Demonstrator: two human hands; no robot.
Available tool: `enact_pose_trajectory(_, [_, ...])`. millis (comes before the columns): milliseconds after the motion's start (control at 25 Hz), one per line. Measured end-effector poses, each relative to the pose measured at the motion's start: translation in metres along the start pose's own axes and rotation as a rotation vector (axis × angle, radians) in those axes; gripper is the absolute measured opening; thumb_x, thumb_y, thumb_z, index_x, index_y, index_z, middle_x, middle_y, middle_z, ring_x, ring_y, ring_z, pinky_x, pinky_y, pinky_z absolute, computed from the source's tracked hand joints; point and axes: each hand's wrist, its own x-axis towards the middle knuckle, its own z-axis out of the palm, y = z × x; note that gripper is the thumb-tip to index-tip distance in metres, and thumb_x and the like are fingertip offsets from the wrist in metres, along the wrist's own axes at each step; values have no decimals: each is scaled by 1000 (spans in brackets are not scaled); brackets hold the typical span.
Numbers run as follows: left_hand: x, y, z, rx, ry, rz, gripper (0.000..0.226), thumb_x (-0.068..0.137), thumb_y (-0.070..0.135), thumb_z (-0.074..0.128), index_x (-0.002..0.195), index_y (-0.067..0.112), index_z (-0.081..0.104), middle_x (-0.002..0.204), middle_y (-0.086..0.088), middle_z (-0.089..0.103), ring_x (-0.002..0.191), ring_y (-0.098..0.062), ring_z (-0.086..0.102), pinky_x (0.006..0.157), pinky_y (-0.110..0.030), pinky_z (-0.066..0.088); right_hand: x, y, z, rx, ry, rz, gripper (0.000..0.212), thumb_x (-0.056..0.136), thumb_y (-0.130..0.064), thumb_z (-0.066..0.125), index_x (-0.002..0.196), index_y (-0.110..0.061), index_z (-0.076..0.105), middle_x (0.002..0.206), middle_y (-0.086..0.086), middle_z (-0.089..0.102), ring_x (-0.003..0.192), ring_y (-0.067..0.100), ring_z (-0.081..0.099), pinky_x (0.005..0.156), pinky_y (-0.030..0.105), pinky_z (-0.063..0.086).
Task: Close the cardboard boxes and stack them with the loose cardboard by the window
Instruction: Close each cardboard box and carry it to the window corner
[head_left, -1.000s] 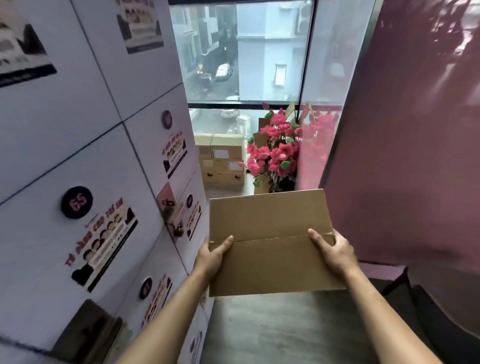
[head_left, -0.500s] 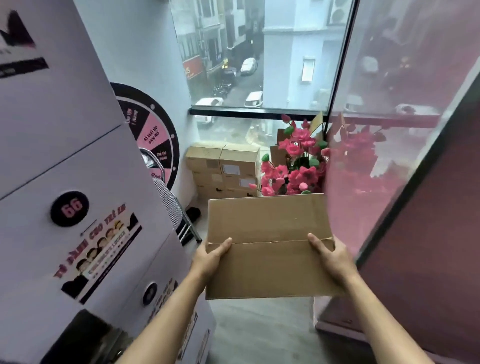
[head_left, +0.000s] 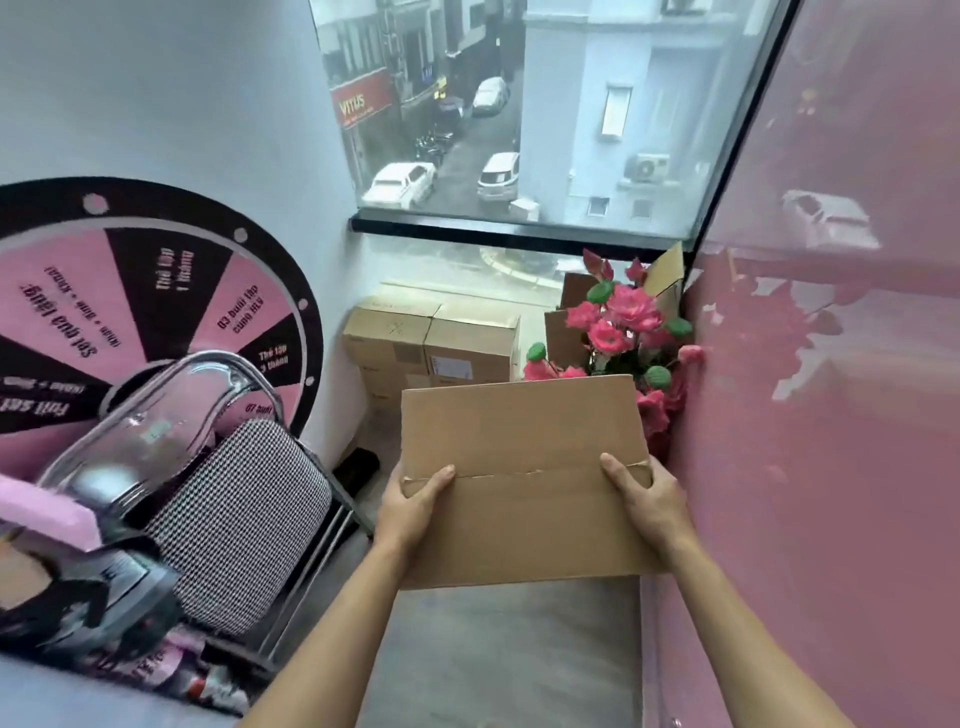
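Carrying step: the left hand and right hand each kept a curled grip on the closed box at lower centre — next, probably setting it on the stacked boxes under the window.

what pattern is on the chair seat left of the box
A fine black-and-white houndstooth check on the chair seat, clearest in the head view.
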Motion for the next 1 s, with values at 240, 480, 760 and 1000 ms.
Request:
enact_pose_trajectory(240, [109, 29, 33, -40, 45, -66, 86, 60, 68, 78, 134, 31, 56, 120, 6, 66, 107, -16, 63, 99, -41, 50, 122, -31, 31, -48, -17, 7, 71, 68, -81, 64, 120, -32, 65, 107, -10, 71, 106, 20, 65, 99, 45, 49])
enact_pose_trajectory(480, [232, 74, 30, -30, 235, -89, 69, 78, 51, 81, 133, 19, 56, 105, 9, 62, 99, -15, 58, 86, -29, 43, 261, -79, 108, 9, -195, -18, 59, 74, -73, 69, 116, -33, 66, 104, -11, 70, 98, 14, 66, 91, 41, 52])
enact_pose_trajectory(760, [345, 138, 7, -146, 338, -132, 77, 57, 63, 76, 125, 30, 60, 114, 5, 71, 106, -21, 67, 100, -46, 52, 408, -164, 201, -86, -334, -107, 63, 62, -88, 55, 98, -37, 62, 91, -15, 66, 89, 17, 62, 81, 37, 47])
enact_pose_trajectory(1000, [483, 155, -14, -139, 273, -190, 70, 70, 57, 78, 131, 28, 59, 117, 6, 69, 110, -19, 65, 103, -44, 50, 503, -189, 289, -137, -306, -46, 59, 66, -86, 59, 92, -33, 61, 92, -6, 65, 89, 23, 58, 81, 38, 44])
